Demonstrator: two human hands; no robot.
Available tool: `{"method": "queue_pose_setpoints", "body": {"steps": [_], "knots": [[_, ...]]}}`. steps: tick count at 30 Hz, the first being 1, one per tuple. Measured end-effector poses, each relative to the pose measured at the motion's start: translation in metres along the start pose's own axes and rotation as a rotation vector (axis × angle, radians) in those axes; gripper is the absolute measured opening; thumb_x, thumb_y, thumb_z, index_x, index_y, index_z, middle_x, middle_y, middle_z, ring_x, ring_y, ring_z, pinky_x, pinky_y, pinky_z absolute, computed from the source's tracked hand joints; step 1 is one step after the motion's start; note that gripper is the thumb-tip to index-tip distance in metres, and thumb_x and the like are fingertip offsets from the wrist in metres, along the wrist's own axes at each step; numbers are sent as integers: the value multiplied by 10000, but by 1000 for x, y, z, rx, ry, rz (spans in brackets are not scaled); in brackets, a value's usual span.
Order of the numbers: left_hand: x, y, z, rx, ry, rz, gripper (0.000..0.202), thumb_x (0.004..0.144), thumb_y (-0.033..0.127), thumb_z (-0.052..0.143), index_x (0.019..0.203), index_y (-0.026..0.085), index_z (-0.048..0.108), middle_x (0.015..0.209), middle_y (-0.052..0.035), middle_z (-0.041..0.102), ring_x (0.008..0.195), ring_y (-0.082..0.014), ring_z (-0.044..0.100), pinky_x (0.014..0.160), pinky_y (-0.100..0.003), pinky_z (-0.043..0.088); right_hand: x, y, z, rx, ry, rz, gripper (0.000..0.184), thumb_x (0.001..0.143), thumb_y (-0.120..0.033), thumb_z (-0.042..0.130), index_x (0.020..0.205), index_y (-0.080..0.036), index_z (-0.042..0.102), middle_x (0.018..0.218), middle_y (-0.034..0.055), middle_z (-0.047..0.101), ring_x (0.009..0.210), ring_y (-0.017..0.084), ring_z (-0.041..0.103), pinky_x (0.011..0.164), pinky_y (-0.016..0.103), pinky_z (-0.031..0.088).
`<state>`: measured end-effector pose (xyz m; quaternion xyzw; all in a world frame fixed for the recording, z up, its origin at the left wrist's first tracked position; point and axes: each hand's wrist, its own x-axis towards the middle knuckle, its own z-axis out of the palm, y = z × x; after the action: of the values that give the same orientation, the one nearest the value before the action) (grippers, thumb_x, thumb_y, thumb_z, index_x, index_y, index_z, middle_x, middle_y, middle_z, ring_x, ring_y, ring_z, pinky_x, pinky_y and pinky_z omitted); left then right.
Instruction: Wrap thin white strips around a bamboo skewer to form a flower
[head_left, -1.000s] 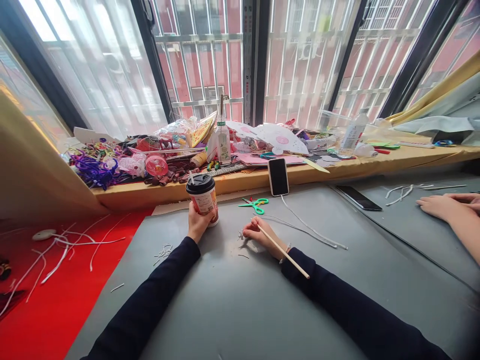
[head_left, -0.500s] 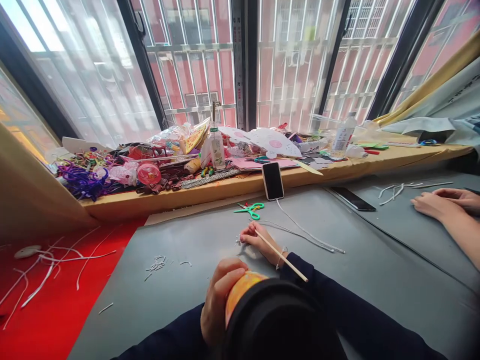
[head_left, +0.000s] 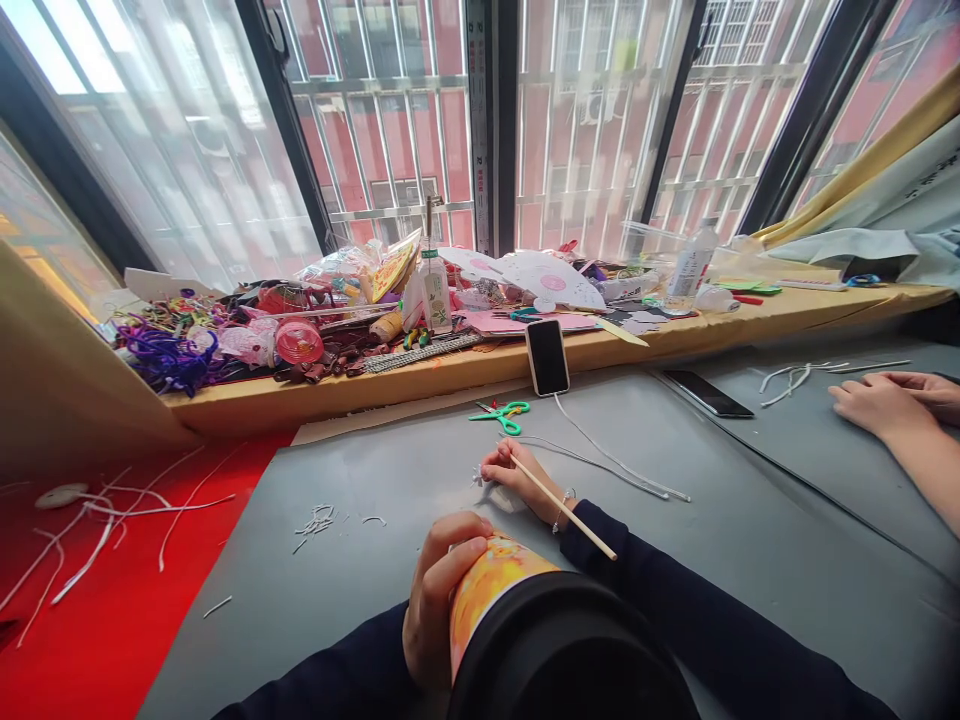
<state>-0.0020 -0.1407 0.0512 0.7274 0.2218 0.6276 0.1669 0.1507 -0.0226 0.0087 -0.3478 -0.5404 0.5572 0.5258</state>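
Observation:
My left hand [head_left: 442, 590] is wrapped round an orange-and-yellow patterned paper cup [head_left: 499, 580] with a black lid [head_left: 577, 655], tilted close to the camera. The far end of the cup is hidden. Beyond it, my right hand [head_left: 521, 484] rests near the grey tabletop with its fingers closed on a thin wooden stick [head_left: 570, 515], which slants back over the wrist. By those fingertips is a small white piece [head_left: 478, 476], too small to name. Green-handled scissors [head_left: 504, 415] lie just past this hand.
A phone [head_left: 548, 358] leans against the sill ledge; another phone [head_left: 709, 393] lies flat to the right. White cords [head_left: 600, 465] and small white offcuts [head_left: 316, 520] lie on the table. Craft materials crowd the window sill [head_left: 420, 375]. Another person's hands [head_left: 881, 400] are at the right.
The cup has tipped slightly lower in view, and more of its patterned side shows. My right hand keeps its hold on the stick, almost unmoved.

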Motion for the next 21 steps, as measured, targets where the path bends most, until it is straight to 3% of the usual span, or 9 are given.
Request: {"method": "queue_pose_setpoints", "body": {"steps": [6, 11, 21], "knots": [[-3, 1, 7, -72, 27, -24, 430, 733, 167, 467, 1135, 320, 474, 1034, -56, 548, 929, -252, 555, 768, -448, 494, 0, -1, 1, -6, -6, -4, 346, 643, -195, 617, 684, -208, 274, 695, -30, 566, 640, 114, 525, 644, 269, 387], [-7, -2, 17, -74, 169, -6, 377, 747, 171, 415, 1083, 307, 518, 944, -66, 573, 845, -246, 576, 700, -428, 518, 1, 2, 0, -13, 4, -6, 354, 634, -214, 629, 685, -209, 278, 690, -28, 562, 642, 121, 529, 642, 273, 392], [-19, -5, 11, -31, 17, -184, 437, 727, 237, 431, 1101, 455, 485, 936, -34, 610, 809, -258, 607, 643, -433, 547, 0, 1, 1, -1, -2, 1, 364, 630, -234, 630, 694, -211, 273, 693, -31, 564, 639, 119, 530, 652, 274, 394]]}}
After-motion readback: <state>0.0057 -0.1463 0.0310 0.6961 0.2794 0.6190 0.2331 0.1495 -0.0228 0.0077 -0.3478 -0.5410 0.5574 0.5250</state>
